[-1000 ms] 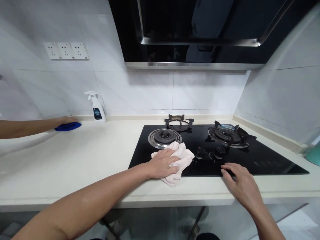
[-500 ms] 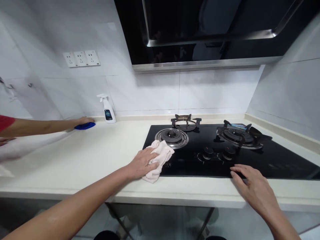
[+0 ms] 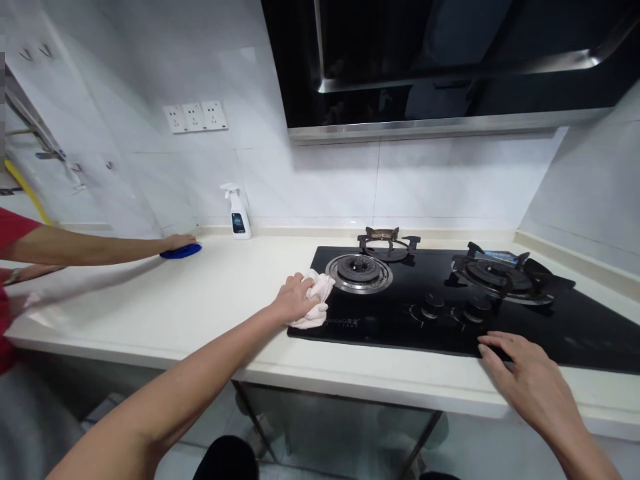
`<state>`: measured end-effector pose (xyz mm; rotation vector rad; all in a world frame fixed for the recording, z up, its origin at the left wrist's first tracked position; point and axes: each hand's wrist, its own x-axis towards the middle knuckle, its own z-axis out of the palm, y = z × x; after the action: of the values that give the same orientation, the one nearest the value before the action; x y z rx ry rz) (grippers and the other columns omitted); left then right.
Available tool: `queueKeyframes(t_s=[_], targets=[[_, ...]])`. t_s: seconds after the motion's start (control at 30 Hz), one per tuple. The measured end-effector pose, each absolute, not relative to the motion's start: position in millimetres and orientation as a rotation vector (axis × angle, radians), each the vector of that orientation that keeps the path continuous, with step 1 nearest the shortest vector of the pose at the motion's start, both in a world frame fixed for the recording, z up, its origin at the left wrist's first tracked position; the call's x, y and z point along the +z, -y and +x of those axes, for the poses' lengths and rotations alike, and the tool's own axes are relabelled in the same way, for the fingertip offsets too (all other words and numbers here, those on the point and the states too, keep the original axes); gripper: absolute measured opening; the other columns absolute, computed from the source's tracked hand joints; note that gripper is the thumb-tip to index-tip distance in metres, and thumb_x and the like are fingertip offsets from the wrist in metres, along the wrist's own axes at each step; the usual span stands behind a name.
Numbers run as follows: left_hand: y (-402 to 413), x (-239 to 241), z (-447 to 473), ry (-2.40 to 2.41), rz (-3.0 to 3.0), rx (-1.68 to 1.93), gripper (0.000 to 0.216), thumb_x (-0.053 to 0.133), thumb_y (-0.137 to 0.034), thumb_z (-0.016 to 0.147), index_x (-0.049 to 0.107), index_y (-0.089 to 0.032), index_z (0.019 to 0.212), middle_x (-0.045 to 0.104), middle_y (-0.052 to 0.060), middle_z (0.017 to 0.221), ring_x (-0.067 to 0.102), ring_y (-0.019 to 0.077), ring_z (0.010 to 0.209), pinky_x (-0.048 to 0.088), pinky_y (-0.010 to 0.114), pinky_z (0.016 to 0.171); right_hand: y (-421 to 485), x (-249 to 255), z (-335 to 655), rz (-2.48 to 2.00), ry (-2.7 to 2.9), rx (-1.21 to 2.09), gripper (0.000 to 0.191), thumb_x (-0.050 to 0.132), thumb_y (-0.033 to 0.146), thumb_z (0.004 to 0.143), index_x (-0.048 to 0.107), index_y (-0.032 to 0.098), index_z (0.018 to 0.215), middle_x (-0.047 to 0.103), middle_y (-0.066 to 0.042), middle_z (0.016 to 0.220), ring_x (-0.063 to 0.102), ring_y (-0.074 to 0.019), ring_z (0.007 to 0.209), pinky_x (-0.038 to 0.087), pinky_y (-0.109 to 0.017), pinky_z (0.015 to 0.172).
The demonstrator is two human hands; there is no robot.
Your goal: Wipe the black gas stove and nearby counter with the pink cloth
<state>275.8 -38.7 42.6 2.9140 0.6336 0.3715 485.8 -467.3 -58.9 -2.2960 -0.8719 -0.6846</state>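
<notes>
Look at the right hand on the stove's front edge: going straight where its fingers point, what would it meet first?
Probably the nearer control knob: the right hand rests on the hob edge, fingers aimed away and slightly left, only glass between. Depth is uncertain.

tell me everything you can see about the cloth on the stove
The cloth is pale pink, soft and crumpled into a loose wad, like a thin towel. The left hand is clenched over its left part, pressing it down. It lies on the front left corner of the black glass cooktop, close beside the round burner; contact between them cannot be told.
</notes>
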Motion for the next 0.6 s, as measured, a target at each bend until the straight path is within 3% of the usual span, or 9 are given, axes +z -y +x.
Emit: queueKeyframes(t_s=[0.13, 0.4, 0.5, 0.6], targets=[[57.1, 40.3, 244.0, -0.561, 2.925, 0.379, 0.024, 0.055, -0.037, 0.09, 0.063, -0.023, 0.107, 0.057, 0.009, 0.111, 0.056, 0.0288, 0.109, 0.047, 0.044, 0.099, 468.1, -61.3, 487.1, -2.304, 0.889, -0.701, 0.044, 0.044, 0.059, 0.092, 0.073, 0.026, 0.098, 0.072, -0.008, 0.113, 0.064, -0.0331, 0.106, 0.05, -0.053, 0.095], [72.1, 47.8, 173.9, -0.443, 2.914, 0.305, 0.016, 0.057, -0.035, 0.081, 0.058, -0.026, 0.094, 0.059, 0.002, 0.102, 0.061, 0.0214, 0.087, 0.049, 0.033, 0.082, 469.6, -65.1, 493.1, -2.285, 0.91, -0.707, 0.047, 0.046, 0.064, 0.088, 0.073, 0.027, 0.096, 0.073, -0.009, 0.109, 0.066, -0.036, 0.102, 0.051, -0.056, 0.091], [49.9, 60.9, 183.8, -0.563, 2.837, 0.379, 0.024, 0.057, -0.036, 0.081, 0.059, -0.026, 0.103, 0.061, 0.001, 0.105, 0.062, 0.0215, 0.089, 0.05, 0.033, 0.083, 469.0, -67.2, 495.1, -2.276, 0.906, -0.713, 0.046, 0.048, 0.066, 0.084, 0.073, 0.029, 0.094, 0.074, -0.01, 0.105, 0.067, -0.0375, 0.096, 0.051, -0.058, 0.085], [27.8, 71.7, 223.2, -0.672, 2.795, 0.431, 0.047, 0.055, -0.04, 0.086, 0.054, -0.029, 0.132, 0.06, 0.004, 0.125, 0.062, 0.0244, 0.108, 0.05, 0.035, 0.094, 470.6, -70.1, 497.8, -2.275, 0.874, -0.702, 0.039, 0.054, 0.066, 0.081, 0.074, 0.034, 0.091, 0.075, -0.011, 0.104, 0.067, -0.0381, 0.092, 0.051, -0.059, 0.078]])
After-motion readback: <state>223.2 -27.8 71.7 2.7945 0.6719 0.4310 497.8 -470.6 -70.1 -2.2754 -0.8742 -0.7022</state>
